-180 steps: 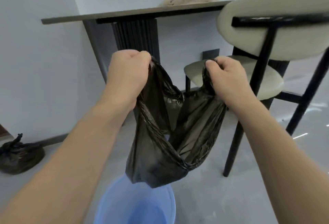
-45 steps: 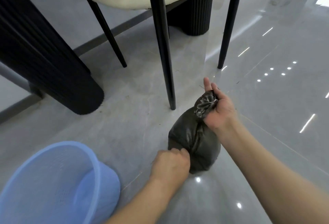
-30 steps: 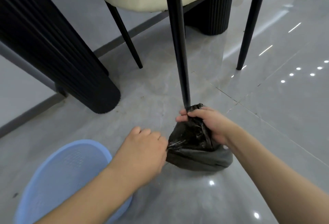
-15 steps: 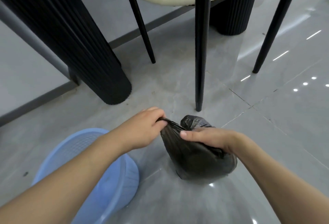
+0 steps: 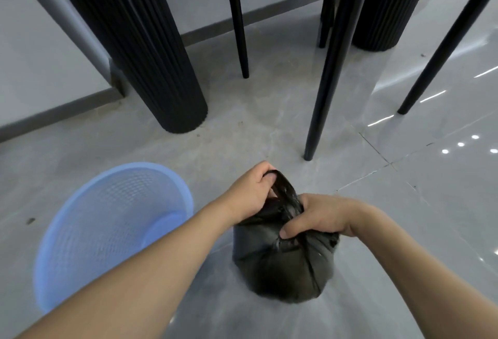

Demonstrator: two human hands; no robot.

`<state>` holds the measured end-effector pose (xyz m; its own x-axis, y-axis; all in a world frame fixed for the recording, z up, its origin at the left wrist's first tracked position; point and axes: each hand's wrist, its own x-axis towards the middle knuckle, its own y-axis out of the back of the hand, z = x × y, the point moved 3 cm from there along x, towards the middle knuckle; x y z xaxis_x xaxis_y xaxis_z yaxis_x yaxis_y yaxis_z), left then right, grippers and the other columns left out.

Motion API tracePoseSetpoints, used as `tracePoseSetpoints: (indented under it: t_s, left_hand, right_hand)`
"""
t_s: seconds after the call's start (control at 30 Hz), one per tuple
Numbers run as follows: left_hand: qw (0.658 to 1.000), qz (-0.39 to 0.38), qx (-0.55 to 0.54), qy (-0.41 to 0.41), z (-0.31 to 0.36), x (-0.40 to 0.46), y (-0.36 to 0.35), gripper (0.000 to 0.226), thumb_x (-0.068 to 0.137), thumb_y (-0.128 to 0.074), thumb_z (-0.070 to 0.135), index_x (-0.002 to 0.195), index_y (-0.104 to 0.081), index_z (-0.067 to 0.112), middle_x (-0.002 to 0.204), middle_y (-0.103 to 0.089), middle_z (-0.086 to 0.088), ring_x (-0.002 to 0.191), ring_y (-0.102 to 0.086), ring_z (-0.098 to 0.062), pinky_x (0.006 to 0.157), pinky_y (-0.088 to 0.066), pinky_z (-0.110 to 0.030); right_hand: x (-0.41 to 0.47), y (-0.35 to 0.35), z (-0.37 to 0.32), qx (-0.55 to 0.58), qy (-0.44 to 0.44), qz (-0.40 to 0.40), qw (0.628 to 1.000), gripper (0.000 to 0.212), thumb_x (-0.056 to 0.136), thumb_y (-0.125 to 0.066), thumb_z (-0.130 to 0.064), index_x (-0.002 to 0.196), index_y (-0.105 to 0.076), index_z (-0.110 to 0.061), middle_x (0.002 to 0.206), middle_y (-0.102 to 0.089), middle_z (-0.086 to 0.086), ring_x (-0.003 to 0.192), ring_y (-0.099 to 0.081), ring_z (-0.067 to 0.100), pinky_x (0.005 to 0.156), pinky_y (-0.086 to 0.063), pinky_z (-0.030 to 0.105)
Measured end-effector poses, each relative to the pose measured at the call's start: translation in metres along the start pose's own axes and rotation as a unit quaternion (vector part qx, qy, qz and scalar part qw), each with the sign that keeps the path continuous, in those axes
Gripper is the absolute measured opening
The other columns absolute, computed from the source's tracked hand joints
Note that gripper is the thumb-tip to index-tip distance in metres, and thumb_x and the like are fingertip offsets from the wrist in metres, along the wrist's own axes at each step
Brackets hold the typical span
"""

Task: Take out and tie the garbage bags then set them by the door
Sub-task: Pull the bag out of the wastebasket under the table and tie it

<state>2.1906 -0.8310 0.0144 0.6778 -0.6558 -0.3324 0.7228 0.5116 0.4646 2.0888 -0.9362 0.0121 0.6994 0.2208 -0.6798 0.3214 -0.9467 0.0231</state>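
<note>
Your left hand and right hand both grip the gathered top of the black, crinkly, full bag, which sits on the floor, right of the blue bin.

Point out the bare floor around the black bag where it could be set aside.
Widest bare tile lies right of the garbage bag, beyond the right hand, up to the chair legs. A smaller patch sits between the blue bin, the fluted table base and the left hand. Left is crowded.
</note>
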Motion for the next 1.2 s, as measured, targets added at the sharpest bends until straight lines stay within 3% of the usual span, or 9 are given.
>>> tracePoseSetpoints:
  t_s: [0.2, 0.33, 0.47, 0.6, 0.67, 0.8, 1.0, 1.13, 1.2]
  left_hand:
    - [0.998, 0.051, 0.022, 0.037, -0.019, -0.001, -0.008, 0.018, 0.101, -0.043, 0.023, 0.09, -0.054, 0.014, 0.072, -0.055, -0.003, 0.069, -0.052, -0.02, 0.067, -0.041, -0.033]
    - [0.999, 0.035, 0.012, 0.002, -0.013, -0.003, -0.016, 0.019, 0.101, -0.042, 0.024, 0.088, -0.053, 0.017, 0.077, -0.06, -0.007, 0.072, -0.055, -0.016, 0.072, -0.046, -0.037]
    - [0.997, 0.007, -0.072, 0.011, -0.01, -0.002, -0.024, 0.022, 0.099, -0.039, 0.028, 0.095, -0.058, 0.017, 0.1, -0.067, -0.015, 0.097, -0.063, -0.029, 0.093, -0.05, -0.046]
    - [0.996, 0.023, -0.084, 0.027, -0.013, -0.003, -0.024, 0.021, 0.102, -0.037, 0.021, 0.094, -0.056, 0.014, 0.08, -0.061, -0.002, 0.076, -0.058, -0.016, 0.077, -0.047, -0.037]
    - [0.997, 0.041, -0.062, 0.02, -0.012, -0.004, -0.02, 0.021, 0.103, -0.036, 0.022, 0.094, -0.054, 0.014, 0.08, -0.059, 0.001, 0.075, -0.056, -0.013, 0.073, -0.044, -0.032]
    - [0.997, 0.079, 0.001, 0.002, -0.009, -0.01, -0.013, 0.021, 0.102, -0.035, 0.025, 0.09, -0.051, 0.016, 0.078, -0.057, 0.001, 0.073, -0.053, -0.014, 0.062, -0.04, -0.032]
    - [0.992, 0.125, -0.002, 0.003, -0.007, -0.016, 0.004, 0.025, 0.1, -0.038, 0.026, 0.078, -0.048, 0.02, 0.073, -0.054, 0.004, 0.069, -0.05, -0.012, 0.06, -0.037, -0.033]
    - [0.984, 0.173, 0.03, -0.016, -0.004, -0.018, 0.013, 0.024, 0.101, -0.038, 0.026, 0.082, -0.049, 0.015, 0.074, -0.054, 0.002, 0.073, -0.053, -0.019, 0.065, -0.04, -0.037]
    - [0.98, 0.193, 0.008, -0.047, -0.003, -0.019, 0.017, 0.02, 0.101, -0.038, 0.022, 0.089, -0.054, 0.019, 0.084, -0.055, 0.007, 0.084, -0.053, -0.015, 0.072, -0.042, -0.029]
  right_hand:
    - [-0.01, 0.014, 0.009, -0.149, 0.042, 0.178, 0.972, 0.019, 0.069, -0.07, -0.031, 0.077, -0.065, -0.014, 0.085, -0.071, 0.007, 0.086, -0.068, 0.018, 0.085, -0.055, 0.041]
    - [-0.023, 0.009, 0.011, -0.204, -0.011, 0.174, 0.963, 0.021, 0.072, -0.065, -0.031, 0.063, -0.054, -0.016, 0.067, -0.062, -0.002, 0.069, -0.061, 0.012, 0.066, -0.051, 0.027]
    - [-0.026, 0.006, 0.007, -0.181, 0.003, 0.174, 0.968, 0.026, 0.076, -0.062, -0.024, 0.058, -0.045, -0.018, 0.061, -0.052, -0.007, 0.061, -0.053, 0.009, 0.058, -0.043, 0.022]
    - [-0.025, 0.009, -0.002, -0.212, 0.049, 0.203, 0.955, 0.019, 0.075, -0.064, -0.028, 0.071, -0.055, -0.012, 0.071, -0.061, 0.004, 0.07, -0.061, 0.019, 0.066, -0.051, 0.036]
    - [-0.025, 0.009, -0.006, -0.246, 0.068, 0.221, 0.941, 0.021, 0.077, -0.064, -0.03, 0.074, -0.057, -0.011, 0.072, -0.061, 0.004, 0.069, -0.06, 0.019, 0.063, -0.049, 0.034]
    - [-0.027, 0.006, -0.02, -0.346, 0.121, 0.299, 0.881, 0.021, 0.079, -0.059, -0.028, 0.066, -0.048, -0.016, 0.071, -0.053, -0.003, 0.07, -0.054, 0.018, 0.061, -0.044, 0.031]
    - [-0.035, -0.004, -0.037, -0.526, 0.192, 0.467, 0.684, 0.004, 0.071, -0.058, -0.018, 0.074, -0.056, -0.016, 0.08, -0.052, 0.002, 0.075, -0.048, 0.027, 0.07, -0.046, 0.039]
    - [-0.029, -0.005, -0.025, -0.541, 0.208, 0.475, 0.662, 0.006, 0.073, -0.051, -0.017, 0.077, -0.055, -0.016, 0.086, -0.052, 0.003, 0.076, -0.044, 0.027, 0.069, -0.043, 0.04]
    - [-0.024, -0.002, -0.019, -0.551, 0.219, 0.45, 0.668, 0.011, 0.074, -0.045, -0.02, 0.079, -0.055, -0.018, 0.087, -0.055, -0.001, 0.078, -0.045, 0.025, 0.07, -0.043, 0.038]
